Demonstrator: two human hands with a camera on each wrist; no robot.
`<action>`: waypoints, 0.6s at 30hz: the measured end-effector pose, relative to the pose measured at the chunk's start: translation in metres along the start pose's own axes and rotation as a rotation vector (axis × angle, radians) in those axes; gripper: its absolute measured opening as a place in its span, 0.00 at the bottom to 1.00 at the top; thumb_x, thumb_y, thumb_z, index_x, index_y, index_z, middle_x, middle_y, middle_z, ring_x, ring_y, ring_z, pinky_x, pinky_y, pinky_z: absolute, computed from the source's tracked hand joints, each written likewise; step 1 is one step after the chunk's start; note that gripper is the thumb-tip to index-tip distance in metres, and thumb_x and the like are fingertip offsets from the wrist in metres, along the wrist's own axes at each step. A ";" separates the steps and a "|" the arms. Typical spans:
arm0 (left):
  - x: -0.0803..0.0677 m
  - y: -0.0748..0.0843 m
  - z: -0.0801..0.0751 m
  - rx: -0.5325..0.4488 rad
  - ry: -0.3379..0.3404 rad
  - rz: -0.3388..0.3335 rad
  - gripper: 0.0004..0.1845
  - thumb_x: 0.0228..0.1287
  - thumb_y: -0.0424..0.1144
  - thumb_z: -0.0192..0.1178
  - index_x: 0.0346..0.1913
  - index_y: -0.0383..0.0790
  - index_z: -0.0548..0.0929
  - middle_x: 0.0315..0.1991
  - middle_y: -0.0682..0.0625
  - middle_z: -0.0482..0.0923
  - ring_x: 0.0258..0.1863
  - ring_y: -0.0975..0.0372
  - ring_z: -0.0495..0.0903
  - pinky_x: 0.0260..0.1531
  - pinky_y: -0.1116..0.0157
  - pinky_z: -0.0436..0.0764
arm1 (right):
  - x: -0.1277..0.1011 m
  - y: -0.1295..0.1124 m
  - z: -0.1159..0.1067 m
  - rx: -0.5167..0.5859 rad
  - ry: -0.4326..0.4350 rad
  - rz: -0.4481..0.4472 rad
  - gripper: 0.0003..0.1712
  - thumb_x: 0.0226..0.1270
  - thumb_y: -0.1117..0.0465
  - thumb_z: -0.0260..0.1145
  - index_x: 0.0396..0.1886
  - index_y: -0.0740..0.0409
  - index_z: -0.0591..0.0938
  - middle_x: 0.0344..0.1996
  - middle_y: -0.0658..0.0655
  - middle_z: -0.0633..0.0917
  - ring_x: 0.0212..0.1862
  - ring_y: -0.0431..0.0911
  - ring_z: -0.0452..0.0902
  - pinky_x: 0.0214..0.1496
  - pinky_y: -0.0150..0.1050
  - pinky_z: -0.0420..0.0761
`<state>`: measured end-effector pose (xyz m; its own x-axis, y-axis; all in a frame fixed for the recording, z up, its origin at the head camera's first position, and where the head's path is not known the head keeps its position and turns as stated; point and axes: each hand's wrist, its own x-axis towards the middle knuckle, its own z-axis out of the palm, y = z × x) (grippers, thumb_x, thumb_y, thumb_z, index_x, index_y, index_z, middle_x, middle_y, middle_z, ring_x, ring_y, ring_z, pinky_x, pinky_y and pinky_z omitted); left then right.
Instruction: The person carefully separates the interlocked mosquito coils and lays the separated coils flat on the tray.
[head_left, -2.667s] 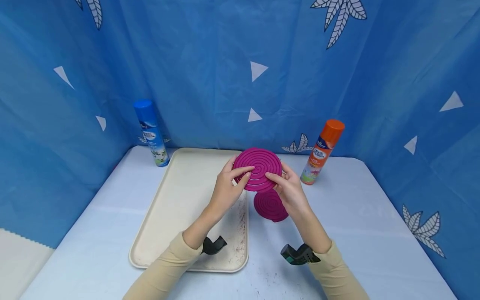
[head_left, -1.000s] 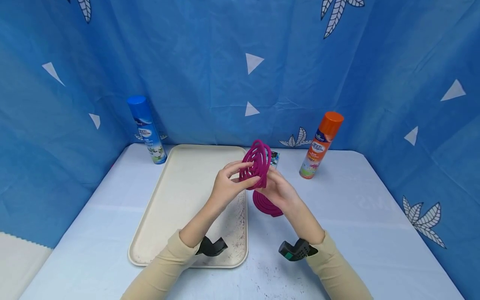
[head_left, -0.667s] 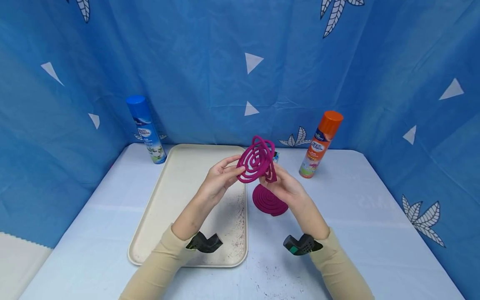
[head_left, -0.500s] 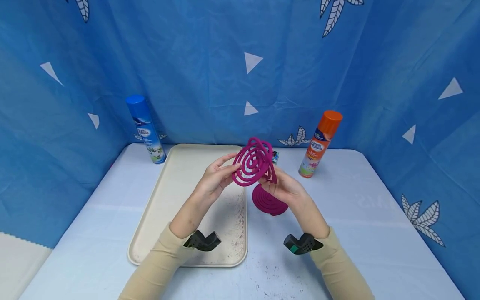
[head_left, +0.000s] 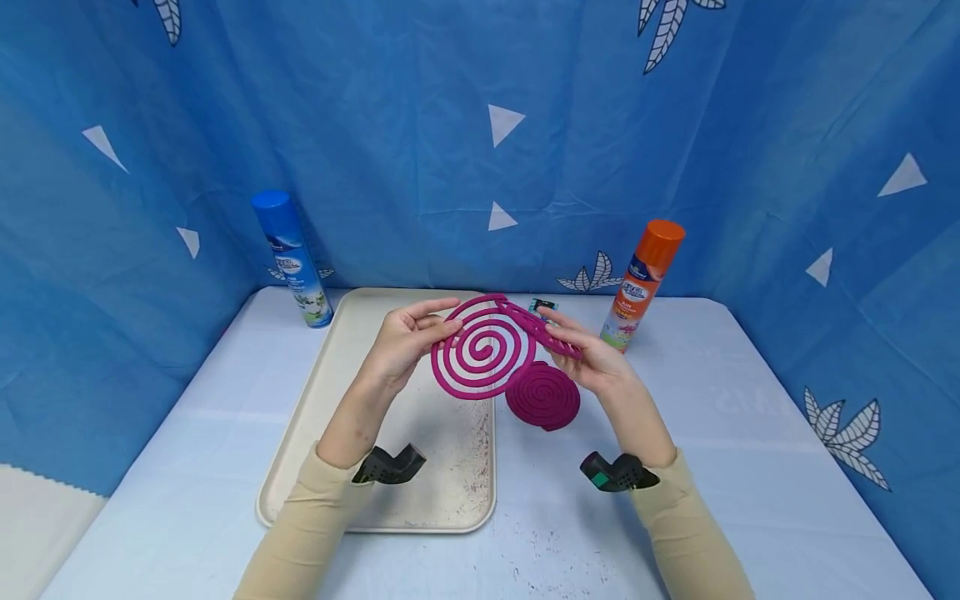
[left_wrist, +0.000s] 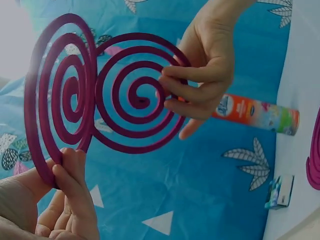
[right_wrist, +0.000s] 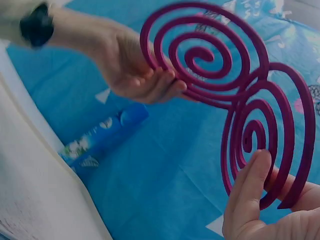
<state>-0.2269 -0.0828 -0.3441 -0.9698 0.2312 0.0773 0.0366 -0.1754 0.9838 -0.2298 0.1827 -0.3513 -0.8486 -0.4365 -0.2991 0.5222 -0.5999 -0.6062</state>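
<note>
1. My left grip (head_left: pixel 405 340) is pinching the left magenta mosquito coil (head_left: pixel 487 352) by its outer rings, closed to the strands' thickness.
2. My right grip (head_left: pixel 588 354) is pinching the right magenta mosquito coil (left_wrist: pixel 142 104) between thumb and fingers.
3. Both coils are meeting at their edges above the table (head_left: pixel 690 408).
4. A flat coil (head_left: pixel 543 397) is lying there beside the tray (head_left: pixel 375 408).

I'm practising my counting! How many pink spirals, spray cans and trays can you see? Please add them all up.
Pink spirals: 3 (left spiral and right spiral, both held; flat spiral on the table, counted as one, though I can't tell if it is nested coils)
Spray cans: 2 (blue can, orange can)
Trays: 1 (cream tray)
Total: 6
</note>
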 end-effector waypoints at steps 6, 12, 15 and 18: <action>0.000 0.000 -0.002 0.086 -0.005 -0.013 0.23 0.62 0.29 0.61 0.59 0.26 0.74 0.24 0.61 0.84 0.27 0.70 0.83 0.35 0.74 0.84 | 0.000 -0.006 -0.001 -0.223 0.077 -0.103 0.25 0.70 0.67 0.55 0.65 0.49 0.67 0.37 0.52 0.84 0.31 0.39 0.85 0.31 0.23 0.81; 0.002 -0.004 -0.004 0.213 0.027 -0.047 0.20 0.59 0.34 0.65 0.54 0.30 0.80 0.26 0.59 0.84 0.28 0.68 0.84 0.35 0.73 0.84 | 0.001 -0.008 -0.006 -0.369 0.147 -0.194 0.25 0.70 0.67 0.56 0.65 0.53 0.66 0.31 0.49 0.85 0.31 0.38 0.84 0.35 0.25 0.83; 0.004 -0.007 -0.005 0.262 0.035 -0.063 0.19 0.58 0.35 0.66 0.52 0.32 0.82 0.29 0.55 0.85 0.29 0.66 0.84 0.36 0.71 0.85 | 0.000 -0.008 -0.007 -0.390 0.162 -0.228 0.20 0.69 0.67 0.56 0.59 0.51 0.69 0.30 0.49 0.86 0.31 0.38 0.85 0.35 0.26 0.83; 0.006 -0.010 -0.006 0.308 0.046 -0.071 0.18 0.58 0.36 0.67 0.51 0.34 0.83 0.32 0.50 0.86 0.29 0.66 0.85 0.36 0.70 0.85 | -0.001 -0.009 -0.008 -0.402 0.186 -0.261 0.23 0.69 0.68 0.57 0.63 0.54 0.69 0.30 0.49 0.86 0.31 0.38 0.85 0.36 0.27 0.84</action>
<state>-0.2346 -0.0854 -0.3548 -0.9821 0.1881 0.0065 0.0333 0.1394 0.9897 -0.2343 0.1938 -0.3515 -0.9661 -0.1582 -0.2040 0.2482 -0.3521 -0.9025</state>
